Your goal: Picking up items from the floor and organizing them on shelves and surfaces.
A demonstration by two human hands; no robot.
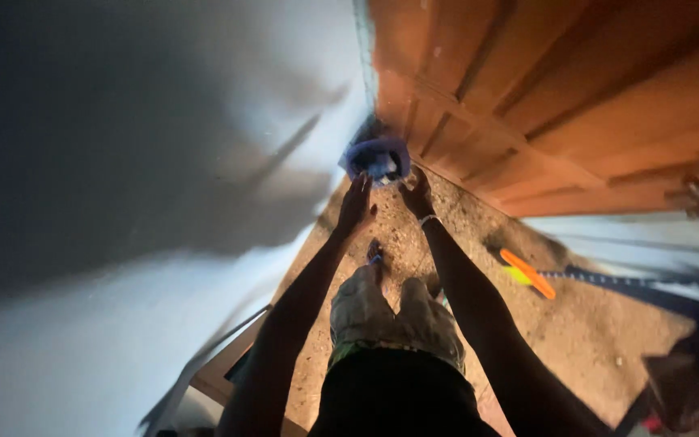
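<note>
- Speckled stone flooring (446,243) runs away from the camera, bounded on one side by a pale plastered wall (163,162) and on the other by a panelled orange-brown wooden door (568,89).
- Lighting: dim overall, with heavy shadow across the wall and a bright patch near the far corner.
- Blue bucket (378,158): located on the floor in the corner where the wall meets the door. Light-coloured contents are visible inside; their kind cannot be determined.
- Left hand (355,206): arm extended forward, fingers straight and held together, fingertips at the near rim of the bucket. Contact with the rim cannot be confirmed.
- Right hand (417,194): arm extended forward, fingers curled at the bucket's near right edge. Whether the fingers grip the rim cannot be determined. A light band (428,219) sits on the wrist.
- Lower frame: the person's pale shorts (390,316) and one foot (375,255) on the floor, between the two arms.
- Right of the arms: an orange and yellow handle-like tool (527,273) lies on the floor, well apart from the bucket, beside a dark patterned strip (608,280).
</note>
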